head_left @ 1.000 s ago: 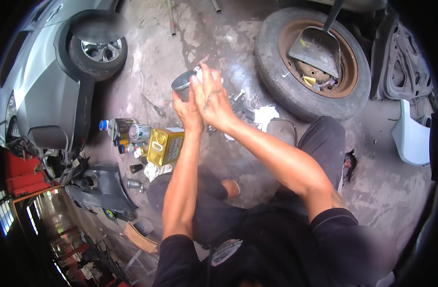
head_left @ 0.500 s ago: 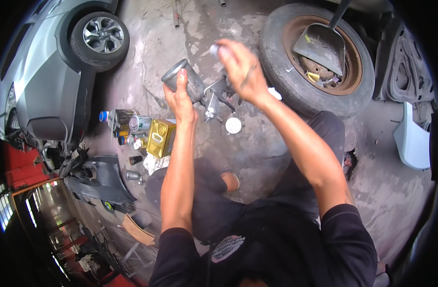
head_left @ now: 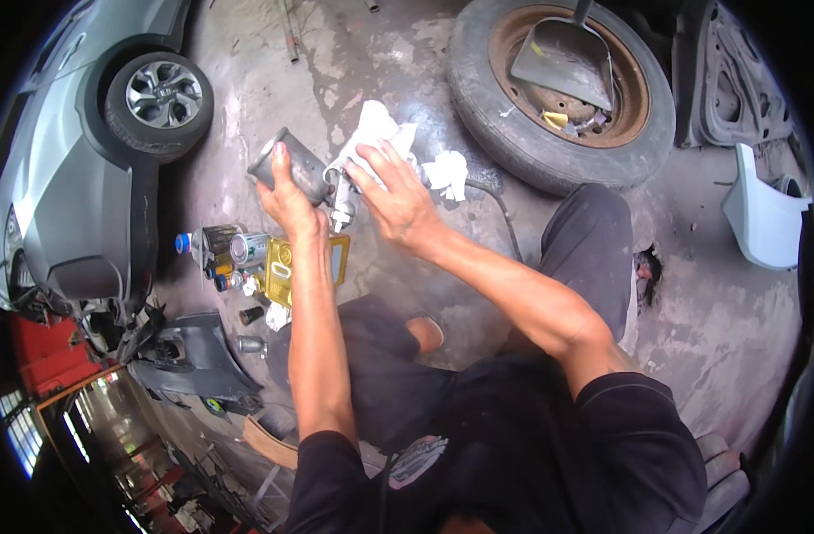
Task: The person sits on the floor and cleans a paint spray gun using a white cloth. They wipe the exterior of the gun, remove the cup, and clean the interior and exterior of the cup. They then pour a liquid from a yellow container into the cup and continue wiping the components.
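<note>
My left hand [head_left: 291, 206] is closed around a grey metal cup [head_left: 302, 172], thumb up along its side; the cup is tilted with its open rim to the upper left. The cup joins the metal body of a spray gun [head_left: 341, 201]. My right hand [head_left: 396, 198] presses a crumpled white cloth [head_left: 378, 127] against the gun, fingers bent over it. The cloth and hand hide most of the gun's body. Just right of that hand lies a second crumpled white cloth [head_left: 449, 174], with a dark hose [head_left: 507, 215] running past it.
Left of my forearm stand a yellow metal can [head_left: 281, 270], a tin [head_left: 247, 247] and several bottles. A small metal cup [head_left: 249, 344] lies nearer. A tyre [head_left: 478, 107] holding a dustpan [head_left: 563, 67] lies at the upper right; a grey car [head_left: 96, 191] stands left.
My right hand has come down from above onto the spray gun, now with a white cloth; the small pale thing at its fingertips no longer shows. The round white lid is out of sight.
</note>
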A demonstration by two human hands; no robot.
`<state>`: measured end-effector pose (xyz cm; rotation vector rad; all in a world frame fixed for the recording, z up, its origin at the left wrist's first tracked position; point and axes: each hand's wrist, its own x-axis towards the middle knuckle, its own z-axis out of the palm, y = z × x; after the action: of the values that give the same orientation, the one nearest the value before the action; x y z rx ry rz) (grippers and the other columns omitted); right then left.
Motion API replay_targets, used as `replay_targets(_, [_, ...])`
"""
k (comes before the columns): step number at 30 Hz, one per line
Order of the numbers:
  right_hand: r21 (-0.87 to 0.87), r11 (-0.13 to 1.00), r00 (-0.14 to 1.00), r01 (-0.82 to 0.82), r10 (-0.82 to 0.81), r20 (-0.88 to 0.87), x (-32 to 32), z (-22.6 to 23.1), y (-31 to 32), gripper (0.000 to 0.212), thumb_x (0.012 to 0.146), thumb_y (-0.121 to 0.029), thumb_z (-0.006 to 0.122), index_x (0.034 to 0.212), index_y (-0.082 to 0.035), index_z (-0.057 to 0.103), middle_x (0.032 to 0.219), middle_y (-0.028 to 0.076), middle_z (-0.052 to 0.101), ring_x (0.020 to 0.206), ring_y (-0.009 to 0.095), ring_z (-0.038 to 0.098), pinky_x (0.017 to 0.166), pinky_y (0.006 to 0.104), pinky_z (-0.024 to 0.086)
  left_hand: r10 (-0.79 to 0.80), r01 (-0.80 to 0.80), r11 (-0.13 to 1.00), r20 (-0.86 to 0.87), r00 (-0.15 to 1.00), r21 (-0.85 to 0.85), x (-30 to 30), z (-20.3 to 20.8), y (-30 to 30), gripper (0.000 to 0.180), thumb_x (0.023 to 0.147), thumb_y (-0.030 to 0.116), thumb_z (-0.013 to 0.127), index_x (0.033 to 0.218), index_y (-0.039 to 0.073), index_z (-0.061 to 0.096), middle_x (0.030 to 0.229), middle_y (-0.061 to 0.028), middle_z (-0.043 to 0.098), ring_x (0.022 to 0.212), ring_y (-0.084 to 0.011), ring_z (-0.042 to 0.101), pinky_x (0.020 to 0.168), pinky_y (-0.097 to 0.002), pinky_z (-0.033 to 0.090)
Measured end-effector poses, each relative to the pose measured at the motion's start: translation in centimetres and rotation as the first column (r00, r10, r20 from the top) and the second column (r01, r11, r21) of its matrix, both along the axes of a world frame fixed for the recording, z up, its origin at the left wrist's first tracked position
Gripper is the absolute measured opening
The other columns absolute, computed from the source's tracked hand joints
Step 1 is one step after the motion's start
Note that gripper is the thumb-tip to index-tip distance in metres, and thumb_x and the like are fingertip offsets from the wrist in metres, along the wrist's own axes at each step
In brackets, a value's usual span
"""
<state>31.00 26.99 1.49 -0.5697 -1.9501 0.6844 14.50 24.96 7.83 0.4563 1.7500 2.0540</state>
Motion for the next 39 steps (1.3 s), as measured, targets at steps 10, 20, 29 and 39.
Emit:
replay_targets(10, [-0.555,0.798,0.961,0.236,-0.276,0.012,-0.5,-2.3,1.8,0.039,0.106,-0.013,0.048,0.139,0.006,0.055,0.133,0.031,0.055,0.124,0.048,0.055,0.106,0.0466,0.046,0.044,-0.055,0.996,-0.142,0.989,-0.075,2.3,-1.0,0.0,0.060,0.087,0.033,0.084,0.130,0.002,0.056,0.110,-0.0121,0.065,0.088,-0.0215,0.067,0.061,-0.0369,0.059])
replay_targets(20, [-0.189,0.978,0.982,-0.091,0.056,-0.182,-1.5,0.6,2.9,0.042,0.088,0.011,0.058,0.128,0.003,0.065,0.135,0.021,0.064,0.127,0.041,0.061,0.110,0.0475,0.048,0.113,-0.114,0.992,-0.023,0.993,-0.049,1.0,-0.4,-0.5,0.063,0.085,0.032,0.085,0.130,0.003,0.052,0.111,-0.0136,0.064,0.079,-0.0248,0.070,0.043,-0.0389,0.055])
replay_targets(29, [-0.264,0.954,0.983,-0.145,0.107,-0.151,3.7,-1.0,-2.6,0.041,0.085,0.013,0.063,0.125,0.004,0.066,0.129,0.020,0.068,0.126,0.040,0.063,0.109,0.0473,0.050,0.154,-0.152,0.982,0.002,0.988,-0.109,-0.3,-0.3,-0.2,0.065,0.082,0.029,0.088,0.130,0.001,0.055,0.113,-0.0130,0.065,0.093,-0.0237,0.068,0.071,-0.0385,0.058])
replay_targets(39, [-0.096,0.978,0.958,-0.188,0.160,-0.239,-3.2,1.6,3.1,0.035,0.087,0.007,0.069,0.121,0.001,0.067,0.126,0.019,0.068,0.121,0.041,0.064,0.102,0.0457,0.052,0.152,-0.149,0.988,0.060,0.987,-0.046,0.7,-0.8,-0.2,0.077,0.078,0.028,0.091,0.133,-0.003,0.046,0.110,-0.0162,0.064,0.087,-0.0257,0.069,0.061,-0.0370,0.059])
